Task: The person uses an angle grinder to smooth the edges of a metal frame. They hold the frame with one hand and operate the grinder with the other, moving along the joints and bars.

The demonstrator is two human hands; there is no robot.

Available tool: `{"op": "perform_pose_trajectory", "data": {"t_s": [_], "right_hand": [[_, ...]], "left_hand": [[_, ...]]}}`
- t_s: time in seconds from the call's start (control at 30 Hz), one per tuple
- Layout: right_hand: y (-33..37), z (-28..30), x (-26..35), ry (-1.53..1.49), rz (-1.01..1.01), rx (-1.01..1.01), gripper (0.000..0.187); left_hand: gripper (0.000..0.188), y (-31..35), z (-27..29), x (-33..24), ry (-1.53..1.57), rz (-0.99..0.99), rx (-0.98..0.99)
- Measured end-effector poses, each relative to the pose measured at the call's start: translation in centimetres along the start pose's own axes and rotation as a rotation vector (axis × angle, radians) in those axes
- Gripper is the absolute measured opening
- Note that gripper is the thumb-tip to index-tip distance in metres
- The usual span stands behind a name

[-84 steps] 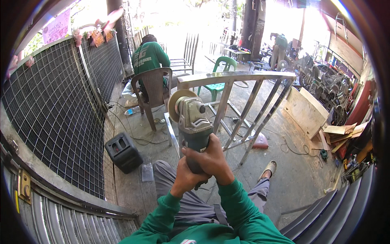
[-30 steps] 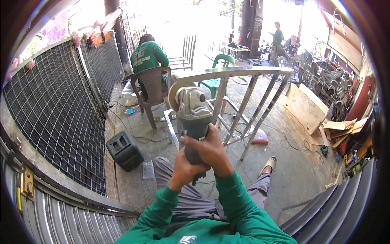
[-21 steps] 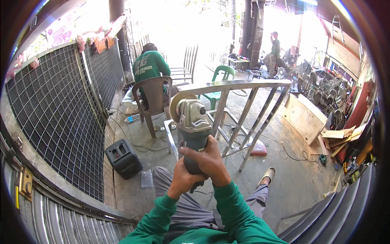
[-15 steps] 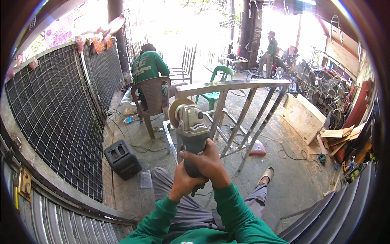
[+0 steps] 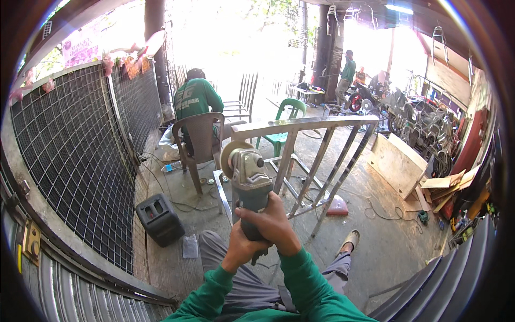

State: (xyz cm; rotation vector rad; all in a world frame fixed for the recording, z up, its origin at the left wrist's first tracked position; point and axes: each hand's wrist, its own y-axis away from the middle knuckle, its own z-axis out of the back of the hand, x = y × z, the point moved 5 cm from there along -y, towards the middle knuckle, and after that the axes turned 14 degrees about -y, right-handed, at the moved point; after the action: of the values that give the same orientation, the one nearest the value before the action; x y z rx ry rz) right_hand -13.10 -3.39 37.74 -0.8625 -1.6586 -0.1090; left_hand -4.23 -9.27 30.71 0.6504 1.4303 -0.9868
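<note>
Both my hands are closed round an angle grinder (image 5: 251, 185), which points away from me with its disc on the left side. My right hand (image 5: 277, 225) wraps the upper part of the dark body, just behind the metal head. Lower down, my left hand (image 5: 241, 248) grips the rear of the body, partly hidden by the right. Just beyond the grinder stands a metal frame (image 5: 306, 124) with a flat top rail and slanted bars. The disc is near the rail's left end; whether they touch I cannot tell.
A person in green (image 5: 196, 99) sits on a brown chair (image 5: 201, 142) ahead left, near a green chair (image 5: 284, 129). A black speaker-like box (image 5: 160, 219) stands left on the floor. Cables (image 5: 182, 205) trail about. Plywood (image 5: 398, 163) leans at right; another person (image 5: 347, 75) stands farther back.
The grinder and my hands sit slightly lower and farther left in view. My view has tilted up a little. The standing person at the back has shifted left and lowered an arm.
</note>
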Motion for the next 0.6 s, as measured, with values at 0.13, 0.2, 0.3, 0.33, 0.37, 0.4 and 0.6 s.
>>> {"op": "perform_pose_trajectory", "data": {"t_s": [0.13, 0.2, 0.3, 0.33, 0.37, 0.4, 0.6], "right_hand": [[-0.4, -0.6, 0.5, 0.127, 0.060, 0.021, 0.060], [-0.3, -1.2, 0.4, 0.153, 0.033, 0.013, 0.059], [0.7, -1.3, 0.5, 0.135, 0.082, 0.026, 0.056], [1.2, -1.0, 0.4, 0.122, 0.089, 0.026, 0.054], [1.5, -0.6, 0.3, 0.093, 0.078, 0.012, 0.052], [1.8, 0.0, 0.1, 0.066, 0.065, -0.008, 0.051], [2.8, 5.0, 0.1, -0.061, 0.069, -0.233, 0.041]], "left_hand": [[0.047, -0.5, 0.6, -0.7, 0.038, -0.106, 0.010], [0.048, -0.4, 1.0, -0.8, 0.049, -0.120, -0.018], [0.049, 0.5, 0.6, -0.2, -0.038, -0.076, -0.023], [0.049, 0.6, 0.3, -0.2, -0.022, -0.102, -0.013], [0.049, 0.7, -0.1, -0.1, -0.012, -0.125, 0.006], [0.049, 0.6, -0.5, -0.1, -0.003, -0.148, 0.024], [0.046, -1.3, -3.8, 0.6, -0.069, -0.008, 0.193]]}}
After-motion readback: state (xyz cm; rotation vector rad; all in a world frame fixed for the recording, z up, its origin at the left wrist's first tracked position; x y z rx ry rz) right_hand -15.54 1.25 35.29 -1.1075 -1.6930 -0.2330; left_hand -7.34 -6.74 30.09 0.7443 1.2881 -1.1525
